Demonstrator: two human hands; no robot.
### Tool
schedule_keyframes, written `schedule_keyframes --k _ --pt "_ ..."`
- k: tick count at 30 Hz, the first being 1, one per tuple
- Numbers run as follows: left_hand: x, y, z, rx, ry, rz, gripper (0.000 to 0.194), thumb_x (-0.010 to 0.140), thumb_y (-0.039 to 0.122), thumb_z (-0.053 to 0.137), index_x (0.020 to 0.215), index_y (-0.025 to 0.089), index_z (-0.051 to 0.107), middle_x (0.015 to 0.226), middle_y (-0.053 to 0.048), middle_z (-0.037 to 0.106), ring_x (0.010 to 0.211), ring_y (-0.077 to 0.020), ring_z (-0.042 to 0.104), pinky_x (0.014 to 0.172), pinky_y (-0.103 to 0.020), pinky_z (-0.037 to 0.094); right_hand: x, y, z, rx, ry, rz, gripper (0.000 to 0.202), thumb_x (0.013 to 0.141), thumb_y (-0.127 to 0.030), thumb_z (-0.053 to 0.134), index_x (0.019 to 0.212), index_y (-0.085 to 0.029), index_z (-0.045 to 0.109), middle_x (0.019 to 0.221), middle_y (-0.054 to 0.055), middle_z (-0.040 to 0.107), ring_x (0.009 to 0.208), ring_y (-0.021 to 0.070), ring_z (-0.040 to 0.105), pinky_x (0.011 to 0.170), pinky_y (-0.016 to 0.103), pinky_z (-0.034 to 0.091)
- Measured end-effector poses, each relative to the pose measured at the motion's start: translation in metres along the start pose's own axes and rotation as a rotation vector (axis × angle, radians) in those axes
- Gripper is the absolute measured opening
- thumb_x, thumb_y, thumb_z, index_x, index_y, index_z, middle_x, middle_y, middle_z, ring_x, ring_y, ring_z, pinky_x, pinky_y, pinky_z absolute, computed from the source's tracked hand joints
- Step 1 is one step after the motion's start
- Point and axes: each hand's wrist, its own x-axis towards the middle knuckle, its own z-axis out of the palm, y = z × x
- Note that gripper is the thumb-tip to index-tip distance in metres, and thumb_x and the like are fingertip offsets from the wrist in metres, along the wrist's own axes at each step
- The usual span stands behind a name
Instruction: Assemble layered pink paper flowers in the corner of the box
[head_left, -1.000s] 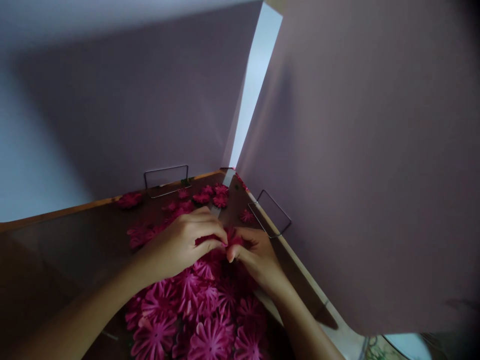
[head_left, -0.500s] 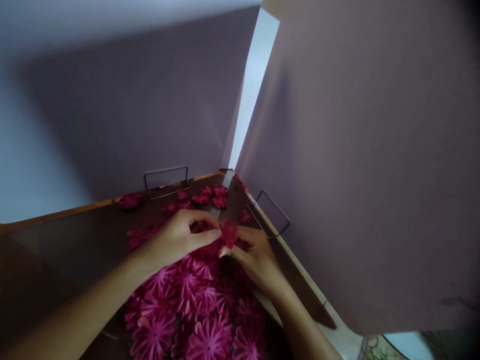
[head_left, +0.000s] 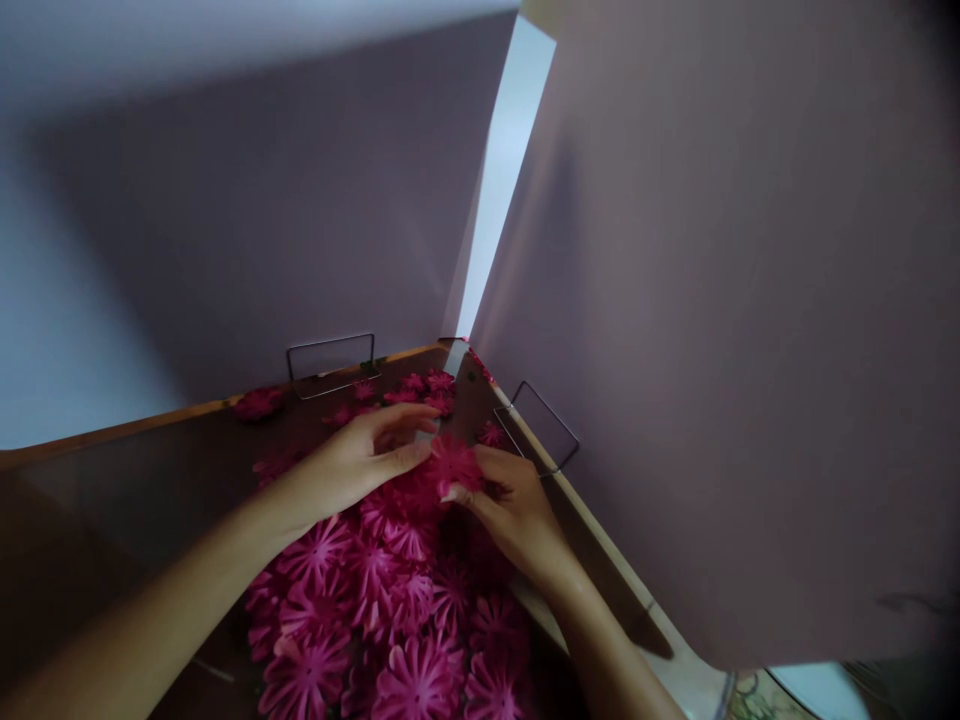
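A pink artificial flower (head_left: 454,464) is held upright between the thumb and fingers of my right hand (head_left: 514,505). Its petals are spread and face the camera. My left hand (head_left: 379,445) is just left of it, with the thumb and fingers apart and the thumb tip close to the petals. Whether that thumb touches them I cannot tell. Below both hands lies a heap of pink artificial flowers (head_left: 375,570), many-petalled with slits toward the centre.
The dark tabletop (head_left: 150,500) has a wooden edge. Two tall grey panels (head_left: 300,220) (head_left: 735,330) meet near the far corner with a bright gap between them. Wire stands (head_left: 330,342) (head_left: 551,420) are at their feet. More loose flowers (head_left: 259,403) lie near the back edge.
My left hand has parted its finger and thumb and drawn slightly left, off the flower. The flower in my right hand now shows its spread petals.
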Motion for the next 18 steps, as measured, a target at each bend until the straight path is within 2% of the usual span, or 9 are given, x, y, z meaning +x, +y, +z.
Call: schedule_keyframes --k 3,7,10,14,16,18 --pt "-0.002 0.001 0.001 0.033 -0.125 -0.069 0.020 0.085 0.035 0.068 0.098 0.020 0.071 0.094 -0.003 0.073 0.088 -0.0171 0.066 0.080 -0.029 0.050 0.000 -0.002 0.000 0.028 -0.028 -0.003 0.020 0.086 -0.041 0.068 0.085 -0.022 0.076 0.081 0.001 0.068 0.078 0.0161 0.061 0.072 0.026 0.041" --pt "-0.004 0.003 0.001 0.231 -0.020 -0.032 0.016 0.082 0.033 0.070 0.078 0.018 0.070 0.074 0.000 0.070 0.070 -0.0148 0.063 0.067 -0.026 0.047 0.000 -0.011 0.002 0.072 -0.053 0.045 0.033 0.078 -0.049 0.074 0.094 -0.020 0.074 0.094 0.004 0.067 0.089 0.0194 0.062 0.078 0.028 0.044" --pt "-0.004 0.005 -0.005 0.333 0.031 0.019 0.018 0.081 0.036 0.070 0.080 0.019 0.070 0.077 0.000 0.071 0.073 -0.0159 0.063 0.068 -0.027 0.047 0.001 -0.012 0.004 0.078 -0.020 0.054 0.028 0.085 -0.045 0.068 0.098 -0.021 0.073 0.099 0.004 0.068 0.094 0.0195 0.062 0.084 0.029 0.044" --pt "-0.006 0.007 -0.012 0.516 0.002 0.070 0.032 0.075 0.039 0.077 0.103 0.025 0.069 0.100 -0.001 0.071 0.093 -0.0196 0.063 0.084 -0.032 0.047 0.003 -0.001 0.003 0.062 0.223 0.177 0.023 0.090 -0.040 0.062 0.086 -0.019 0.071 0.088 0.003 0.068 0.083 0.0178 0.063 0.076 0.028 0.046" --pt "-0.007 0.005 -0.012 0.702 -0.077 0.111 0.042 0.068 0.038 0.083 0.105 0.027 0.069 0.111 -0.002 0.067 0.106 -0.0233 0.058 0.094 -0.036 0.043 0.004 0.007 -0.001 0.108 0.373 0.235 0.026 0.089 -0.042 0.062 0.103 -0.020 0.066 0.097 0.004 0.068 0.088 0.0191 0.063 0.079 0.031 0.048" --pt "-0.007 -0.001 -0.010 0.837 -0.178 0.145 0.042 0.067 0.037 0.084 0.105 0.027 0.070 0.116 -0.003 0.065 0.111 -0.0260 0.054 0.098 -0.038 0.040 0.005 0.011 -0.006 0.106 0.499 0.257 0.048 0.085 -0.042 0.067 0.127 -0.025 0.052 0.115 0.007 0.064 0.097 0.0200 0.063 0.086 0.035 0.049"
